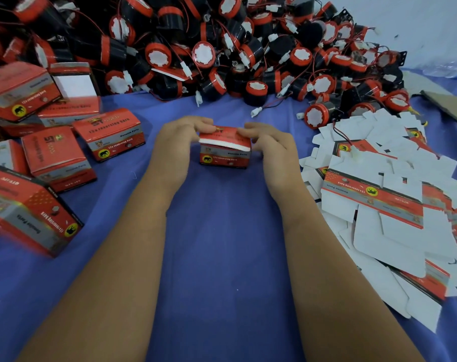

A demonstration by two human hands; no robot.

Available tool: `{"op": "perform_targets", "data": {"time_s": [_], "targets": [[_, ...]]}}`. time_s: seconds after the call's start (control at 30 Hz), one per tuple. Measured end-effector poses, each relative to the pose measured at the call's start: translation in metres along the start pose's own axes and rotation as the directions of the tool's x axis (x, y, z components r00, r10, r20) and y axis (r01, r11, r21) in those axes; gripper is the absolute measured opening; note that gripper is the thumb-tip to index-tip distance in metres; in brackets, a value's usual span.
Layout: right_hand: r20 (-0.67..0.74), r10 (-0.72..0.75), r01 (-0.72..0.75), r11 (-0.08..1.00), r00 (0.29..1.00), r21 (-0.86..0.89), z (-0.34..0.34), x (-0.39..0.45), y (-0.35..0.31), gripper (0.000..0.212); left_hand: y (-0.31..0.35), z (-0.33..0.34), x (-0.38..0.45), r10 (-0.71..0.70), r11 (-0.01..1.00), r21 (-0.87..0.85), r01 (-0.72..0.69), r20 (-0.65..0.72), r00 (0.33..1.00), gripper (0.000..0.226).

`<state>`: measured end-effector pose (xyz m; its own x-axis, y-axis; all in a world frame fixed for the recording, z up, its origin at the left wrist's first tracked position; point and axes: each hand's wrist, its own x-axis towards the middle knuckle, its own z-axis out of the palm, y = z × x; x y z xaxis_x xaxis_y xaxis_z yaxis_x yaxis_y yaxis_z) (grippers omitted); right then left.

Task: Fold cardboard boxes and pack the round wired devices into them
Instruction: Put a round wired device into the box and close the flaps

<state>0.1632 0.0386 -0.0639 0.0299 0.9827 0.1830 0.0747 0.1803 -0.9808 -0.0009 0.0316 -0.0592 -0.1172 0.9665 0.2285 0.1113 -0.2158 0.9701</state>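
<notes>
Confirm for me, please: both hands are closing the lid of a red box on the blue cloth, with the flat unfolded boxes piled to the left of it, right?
Not quite. The head view shows the flat boxes piled to the right of the box, not the left; finished boxes lie on the left. The rest holds: the left hand and right hand are closing its lid on the blue cloth.

A box sits mid-cloth, devices heaped behind, folded boxes left, flat blanks right.

Both forearms bare; left grip and right grip ungloved.
</notes>
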Motion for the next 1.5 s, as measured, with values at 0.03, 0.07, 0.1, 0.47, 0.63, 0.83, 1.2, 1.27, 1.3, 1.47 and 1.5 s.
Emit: {"op": "perform_targets", "data": {"time_s": [0.03,0.07,0.1,0.47,0.63,0.83,1.2,1.27,1.3,1.47,1.5], "targets": [[0.018,0.004,-0.004,1.000,1.000,-0.005,-0.001,0.000,-0.001,0.033,0.000,-0.002,-0.001,0.005,1.000,0.004,-0.005,0.031,1.000,0.027],[0.034,-0.005,0.006,0.999,0.999,-0.043,-0.002,-0.001,0.000,0.027,0.000,-0.002,-0.002,0.022,0.998,0.058,-0.026,0.059,0.998,0.021],[0.055,-0.023,0.029,0.993,0.998,-0.113,-0.002,-0.001,0.001,0.022,-0.001,-0.002,-0.003,0.053,0.985,0.157,-0.066,0.085,0.995,0.018],[0.241,-0.015,0.092,0.945,0.971,-0.313,-0.012,0.002,0.004,0.046,-0.009,-0.008,-0.003,0.122,0.917,0.358,-0.177,0.172,0.978,0.037],[0.164,-0.087,0.141,0.923,0.983,-0.357,-0.004,0.001,0.005,0.041,-0.010,-0.006,-0.002,0.116,0.937,0.314,-0.155,0.138,0.984,0.035],[0.120,-0.128,0.162,0.928,0.984,-0.335,0.001,-0.001,0.001,0.033,-0.008,-0.005,-0.003,0.093,0.976,0.189,-0.110,0.099,0.991,0.028],[0.117,-0.131,0.154,0.964,0.984,-0.216,0.007,-0.004,-0.002,0.018,-0.012,0.008,-0.007,0.137,0.960,0.244,-0.139,0.025,0.990,0.006],[0.095,-0.060,0.073,0.988,0.994,-0.135,0.006,-0.004,-0.004,0.020,-0.013,0.008,-0.008,0.173,0.930,0.320,-0.180,0.049,0.984,0.009],[0.089,-0.024,0.030,0.997,0.996,-0.076,0.005,-0.005,-0.006,0.025,-0.012,0.007,-0.008,0.182,0.920,0.344,-0.190,0.055,0.982,0.010],[0.074,0.010,-0.014,0.999,0.997,0.050,0.003,-0.007,-0.009,0.041,-0.010,0.007,-0.009,0.209,0.886,0.412,-0.214,0.056,0.976,0.016],[0.066,0.006,-0.009,0.999,0.998,0.039,0.004,-0.007,-0.008,0.042,-0.009,0.008,-0.009,0.216,0.875,0.431,-0.221,0.061,0.975,0.016]]}}
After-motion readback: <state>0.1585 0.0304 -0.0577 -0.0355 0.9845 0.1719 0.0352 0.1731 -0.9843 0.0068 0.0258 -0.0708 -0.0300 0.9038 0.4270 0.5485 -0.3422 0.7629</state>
